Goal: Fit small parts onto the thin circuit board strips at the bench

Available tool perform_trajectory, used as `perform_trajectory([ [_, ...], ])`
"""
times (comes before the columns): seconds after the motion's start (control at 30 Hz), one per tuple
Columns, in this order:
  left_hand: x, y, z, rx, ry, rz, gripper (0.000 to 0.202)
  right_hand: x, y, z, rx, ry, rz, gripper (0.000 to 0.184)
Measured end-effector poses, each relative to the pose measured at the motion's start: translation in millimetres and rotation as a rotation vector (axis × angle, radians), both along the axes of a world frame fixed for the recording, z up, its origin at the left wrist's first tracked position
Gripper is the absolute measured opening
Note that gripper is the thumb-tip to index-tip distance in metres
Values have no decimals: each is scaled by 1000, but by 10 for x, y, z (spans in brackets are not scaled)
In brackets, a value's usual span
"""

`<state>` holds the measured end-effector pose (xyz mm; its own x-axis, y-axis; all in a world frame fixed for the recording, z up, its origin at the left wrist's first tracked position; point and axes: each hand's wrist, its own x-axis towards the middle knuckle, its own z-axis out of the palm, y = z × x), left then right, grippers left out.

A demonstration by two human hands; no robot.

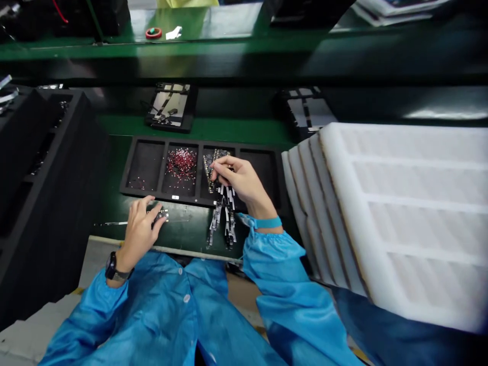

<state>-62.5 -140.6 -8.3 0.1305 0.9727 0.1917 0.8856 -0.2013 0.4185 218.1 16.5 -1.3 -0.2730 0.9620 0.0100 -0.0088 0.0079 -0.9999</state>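
My left hand (pixel 142 230) rests low at the green bench top, thumb and fingers closed around a small dark circuit board (pixel 163 214) with pale contacts. My right hand (pixel 239 179) is over the third compartment of a black foam tray (pixel 160 173), thumb and fingertips pinched together. What it pinches, if anything, is too small to make out. Several narrow circuit boards (pixel 208 170) lie in that compartment beside my fingertips. Just below the hand, strips of black and silver parts (pixel 215 221) hang over the tray's front edge onto the bench.
Small red-wired parts (pixel 182 163) fill the second compartment. Two black fixtures (pixel 173 109) (pixel 310 112) stand behind the tray. White foam trays (pixel 358 203) are stacked at right, tall black foam boxes (pixel 57 168) at left. A red tape roll (pixel 153 33) sits on the upper shelf.
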Motion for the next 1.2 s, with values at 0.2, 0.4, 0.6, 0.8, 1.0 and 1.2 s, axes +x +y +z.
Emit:
perform_trajectory([
  [0.2,41,-51,-173,9,44,18,27,-98,-37,7,16,-62,45,32],
  [0.4,34,0,-182,-41,-49,53,16,-113,-43,42,127,-192,94,29],
  [0.6,32,125,-104,-149,-11,47,14,-136,-61,62,147,-229,97,33],
  [0.8,3,161,-14,-147,-161,4,4,-159,-60,70,199,-237,125,31],
  [1.0,-62,392,186,-224,-593,76,12,-194,-134,97,198,-232,251,29],
  [1.2,67,675,305,-432,-995,137,26,-350,-305,144,197,-231,429,23],
])
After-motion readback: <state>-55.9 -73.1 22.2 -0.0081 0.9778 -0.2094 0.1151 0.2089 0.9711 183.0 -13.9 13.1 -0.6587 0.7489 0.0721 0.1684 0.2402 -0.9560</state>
